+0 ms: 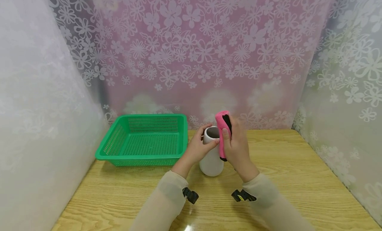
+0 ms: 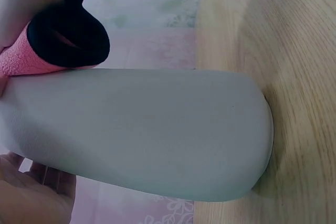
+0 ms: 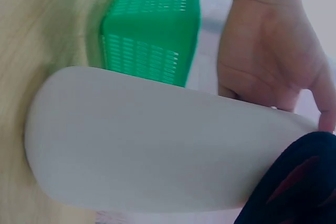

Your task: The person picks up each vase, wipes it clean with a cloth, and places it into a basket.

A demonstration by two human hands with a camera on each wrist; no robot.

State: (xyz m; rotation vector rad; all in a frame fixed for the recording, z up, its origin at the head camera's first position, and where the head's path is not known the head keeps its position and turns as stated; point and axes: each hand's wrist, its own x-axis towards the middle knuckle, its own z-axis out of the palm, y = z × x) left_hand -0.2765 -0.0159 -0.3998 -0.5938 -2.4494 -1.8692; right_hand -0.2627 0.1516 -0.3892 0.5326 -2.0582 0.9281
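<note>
A white vase (image 1: 211,163) stands upright on the wooden table. My left hand (image 1: 199,146) holds it near the top, thumb in front and fingers round the far side of the rim. In my right hand (image 1: 238,144) is a folded pink cloth (image 1: 221,125) with black edging, gripped with the thumb across its front. The cloth touches the vase's right side near the mouth. From the left wrist, the cloth's black edge (image 2: 68,38) shows as a loop beside the vase (image 2: 142,129). The right wrist view has the left palm (image 3: 268,51) against the vase (image 3: 147,145).
A green plastic basket (image 1: 143,160) with perforated walls sits on the table (image 1: 283,164) to the left of the vase. Behind the table hangs a flower-patterned curtain (image 1: 185,68), and similar sheets close off both sides.
</note>
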